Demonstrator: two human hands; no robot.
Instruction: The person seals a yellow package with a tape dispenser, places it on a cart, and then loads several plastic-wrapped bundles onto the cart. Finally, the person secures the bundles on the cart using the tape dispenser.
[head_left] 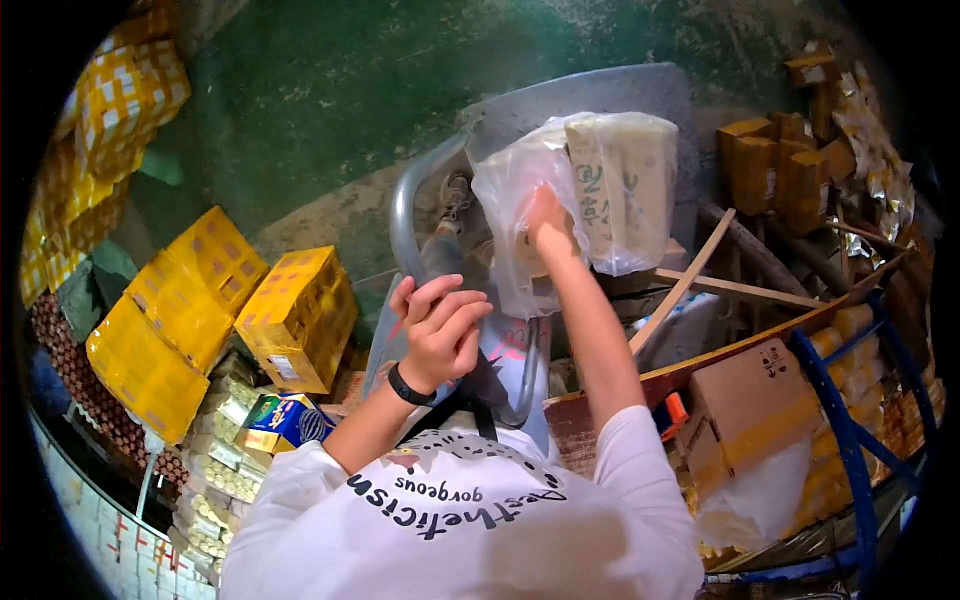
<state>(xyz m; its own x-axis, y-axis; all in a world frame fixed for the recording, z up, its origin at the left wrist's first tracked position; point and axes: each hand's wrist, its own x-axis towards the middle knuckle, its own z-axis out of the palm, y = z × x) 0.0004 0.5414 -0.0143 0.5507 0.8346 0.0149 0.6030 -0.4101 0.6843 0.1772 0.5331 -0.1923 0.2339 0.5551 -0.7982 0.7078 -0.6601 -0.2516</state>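
My right hand (545, 218) reaches into a clear plastic bag (515, 270); its fingers are hidden by the plastic and blur. Beside it, a tan package with green lettering (622, 190) stands in clear plastic on a grey metal cart (650, 90). My left hand (440, 325), with a black band at the wrist, is raised near the curved metal handle (405, 205). Its fingers are apart and bent, with nothing in them.
Yellow-taped boxes (295, 315) stand at the left, near a blue and gold box (285, 425). Wooden strips (685, 285) cross at the right. A cardboard box (755, 410) lies beside a blue metal frame (850, 440). Brown boxes (780, 165) are stacked at the upper right.
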